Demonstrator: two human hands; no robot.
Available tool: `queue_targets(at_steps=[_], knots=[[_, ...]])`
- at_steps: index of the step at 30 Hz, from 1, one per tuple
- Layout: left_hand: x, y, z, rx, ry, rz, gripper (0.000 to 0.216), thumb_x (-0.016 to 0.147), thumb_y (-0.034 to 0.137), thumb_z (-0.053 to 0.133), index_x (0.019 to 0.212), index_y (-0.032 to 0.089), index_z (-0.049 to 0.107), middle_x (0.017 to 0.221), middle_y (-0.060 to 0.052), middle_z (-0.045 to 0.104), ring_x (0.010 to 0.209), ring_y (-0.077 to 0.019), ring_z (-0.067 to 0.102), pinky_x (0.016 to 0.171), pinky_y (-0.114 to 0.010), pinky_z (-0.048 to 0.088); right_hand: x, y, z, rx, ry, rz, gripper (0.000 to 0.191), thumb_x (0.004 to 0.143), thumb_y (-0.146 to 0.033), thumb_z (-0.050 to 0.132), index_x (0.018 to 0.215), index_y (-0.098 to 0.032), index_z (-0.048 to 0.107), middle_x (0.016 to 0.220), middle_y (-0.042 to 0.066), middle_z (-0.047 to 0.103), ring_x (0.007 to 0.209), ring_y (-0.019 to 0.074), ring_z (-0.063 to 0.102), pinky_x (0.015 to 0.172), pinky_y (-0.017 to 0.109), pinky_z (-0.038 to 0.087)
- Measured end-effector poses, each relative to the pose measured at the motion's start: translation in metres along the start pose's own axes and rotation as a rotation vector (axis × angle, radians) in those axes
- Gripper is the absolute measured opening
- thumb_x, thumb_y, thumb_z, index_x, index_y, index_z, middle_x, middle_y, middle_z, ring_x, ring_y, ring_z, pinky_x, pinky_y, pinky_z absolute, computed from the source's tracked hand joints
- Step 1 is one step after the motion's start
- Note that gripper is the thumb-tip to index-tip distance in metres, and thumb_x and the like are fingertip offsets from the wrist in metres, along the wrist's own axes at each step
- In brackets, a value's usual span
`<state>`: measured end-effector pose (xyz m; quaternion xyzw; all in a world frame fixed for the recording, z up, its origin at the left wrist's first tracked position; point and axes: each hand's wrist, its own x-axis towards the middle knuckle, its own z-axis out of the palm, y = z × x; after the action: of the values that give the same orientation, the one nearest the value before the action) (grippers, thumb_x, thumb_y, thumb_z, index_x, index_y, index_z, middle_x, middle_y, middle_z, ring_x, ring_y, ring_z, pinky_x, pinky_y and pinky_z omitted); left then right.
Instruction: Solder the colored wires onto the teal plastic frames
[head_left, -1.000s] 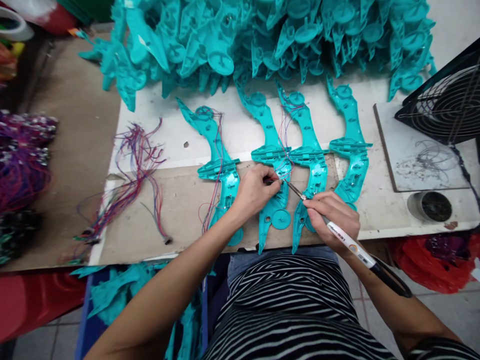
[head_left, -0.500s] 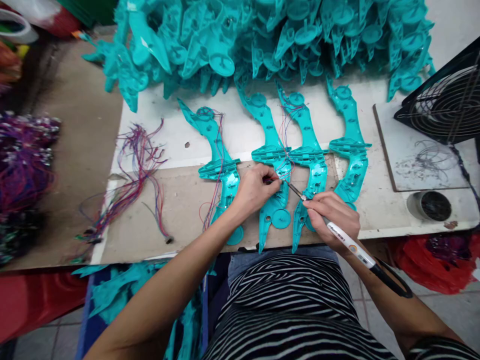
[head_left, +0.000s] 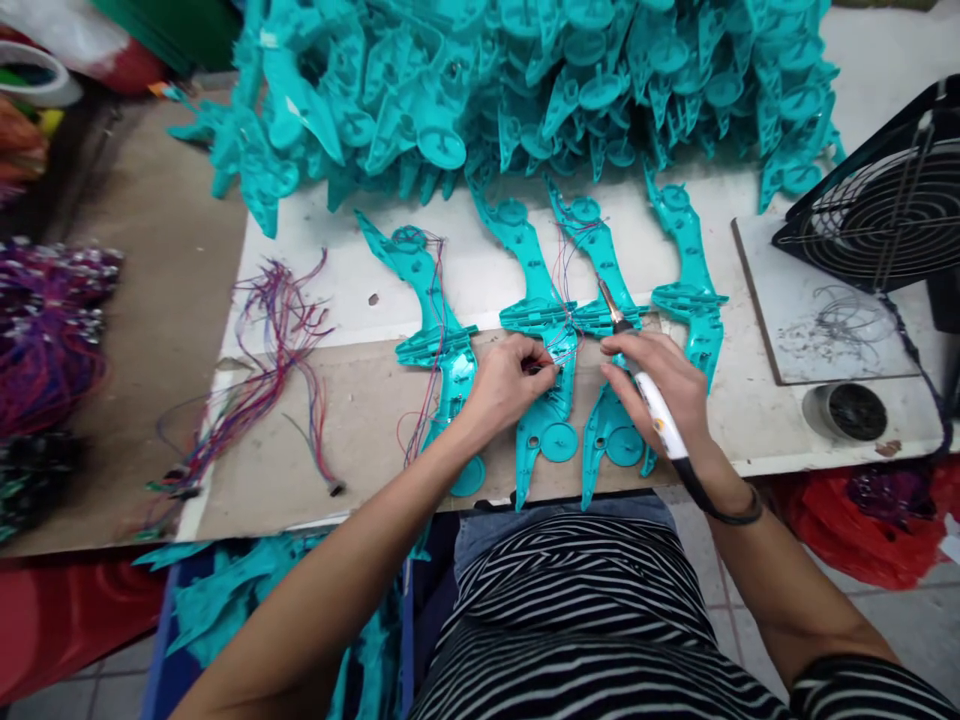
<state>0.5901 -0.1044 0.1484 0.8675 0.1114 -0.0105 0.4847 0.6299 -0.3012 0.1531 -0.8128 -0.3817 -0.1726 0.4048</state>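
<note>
My right hand (head_left: 664, 385) is closed around a white-and-black soldering iron (head_left: 661, 415), its tip pointing away from me over the third teal plastic shell (head_left: 596, 245). My left hand (head_left: 514, 385) pinches thin red and blue wires (head_left: 568, 350) at the lower half of the second teal shell (head_left: 553, 395). More wire from the same strands runs up across the third shell. To the left lies another teal shell (head_left: 439, 310) with wires along it, and at the right end a fourth-in-row shell (head_left: 686, 245) without visible wires.
Many teal shells are heaped (head_left: 450, 90) at the back. Loose wires (head_left: 277, 350) lie left, beside a larger wire bundle (head_left: 49, 340). At right stand a black fan (head_left: 892, 200), a board with wire scraps (head_left: 832, 320) and a small round tin (head_left: 851, 412). A bin (head_left: 169, 640) of teal parts sits below.
The soldering iron's tip has lifted from beside my left fingers and swung up and right, over the third shell. My left hand stays at the second shell. The view has shifted slightly.
</note>
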Motion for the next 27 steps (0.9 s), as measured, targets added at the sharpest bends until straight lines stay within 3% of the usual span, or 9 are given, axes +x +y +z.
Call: queue_targets(at_steps=[5, 11, 15, 17, 19, 22, 27], knots=[[0.001, -0.005, 0.001, -0.009, 0.01, 0.053, 0.006, 0.072, 0.012, 0.065, 0.069, 0.017, 0.064, 0.069, 0.002, 0.064, 0.064, -0.0121, 0.056, 0.061, -0.025, 0.046, 0.017, 0.006, 0.02, 0.013, -0.088, -0.01, 0.028, 0.093, -0.016, 0.058, 0.119, -0.024, 0.06, 0.106, 0.004, 0.072, 0.097, 0.0207, 0.066, 0.086, 0.036, 0.056], [-0.001, -0.009, 0.003, 0.03, 0.005, 0.066, 0.004, 0.075, 0.013, 0.065, 0.076, 0.016, 0.067, 0.075, -0.001, 0.064, 0.069, -0.014, 0.058, 0.066, -0.028, 0.049, 0.022, 0.002, 0.027, 0.054, -0.083, -0.026, 0.03, 0.093, -0.012, 0.054, 0.118, -0.026, 0.061, 0.104, 0.001, 0.072, 0.092, 0.019, 0.066, 0.084, 0.035, 0.056], [-0.012, -0.004, -0.003, 0.196, 0.166, 0.185, 0.027, 0.075, 0.017, 0.073, 0.102, 0.017, 0.069, 0.105, -0.008, 0.068, 0.096, -0.0225, 0.061, 0.084, -0.038, 0.051, 0.019, -0.005, 0.028, 0.094, -0.066, -0.007, 0.027, 0.091, -0.011, 0.057, 0.114, -0.024, 0.062, 0.104, 0.001, 0.072, 0.09, 0.0171, 0.066, 0.084, 0.032, 0.056], [-0.017, 0.0, -0.008, 0.27, 0.194, 0.286, 0.028, 0.077, 0.018, 0.073, 0.105, 0.02, 0.07, 0.11, -0.007, 0.069, 0.105, -0.0252, 0.059, 0.093, -0.042, 0.047, 0.016, -0.008, 0.03, 0.125, -0.066, 0.009, 0.026, 0.091, -0.011, 0.059, 0.114, -0.023, 0.062, 0.104, 0.002, 0.072, 0.09, 0.0161, 0.067, 0.084, 0.031, 0.056], [-0.019, 0.001, -0.011, 0.263, 0.136, 0.326, 0.018, 0.081, 0.016, 0.069, 0.097, 0.022, 0.072, 0.098, -0.003, 0.072, 0.1, -0.0236, 0.06, 0.091, -0.041, 0.047, 0.013, -0.011, 0.031, 0.164, -0.082, 0.024, 0.026, 0.091, -0.012, 0.058, 0.114, -0.024, 0.062, 0.104, 0.002, 0.072, 0.091, 0.0159, 0.067, 0.085, 0.032, 0.056], [-0.019, -0.002, -0.013, 0.181, 0.04, 0.271, 0.011, 0.082, 0.012, 0.066, 0.082, 0.021, 0.072, 0.079, -0.001, 0.07, 0.085, -0.0198, 0.061, 0.08, -0.036, 0.048, 0.01, -0.012, 0.034, 0.203, -0.115, 0.051, 0.025, 0.091, -0.014, 0.056, 0.113, -0.025, 0.062, 0.105, 0.002, 0.072, 0.092, 0.017, 0.068, 0.085, 0.034, 0.057], [-0.017, -0.006, -0.014, 0.064, -0.029, 0.208, 0.013, 0.08, 0.012, 0.065, 0.087, 0.02, 0.073, 0.087, -0.002, 0.072, 0.089, -0.019, 0.063, 0.084, -0.036, 0.049, 0.008, -0.014, 0.037, 0.235, -0.135, 0.109, 0.023, 0.091, -0.017, 0.056, 0.111, -0.025, 0.063, 0.105, 0.002, 0.072, 0.093, 0.0178, 0.068, 0.086, 0.035, 0.057]])
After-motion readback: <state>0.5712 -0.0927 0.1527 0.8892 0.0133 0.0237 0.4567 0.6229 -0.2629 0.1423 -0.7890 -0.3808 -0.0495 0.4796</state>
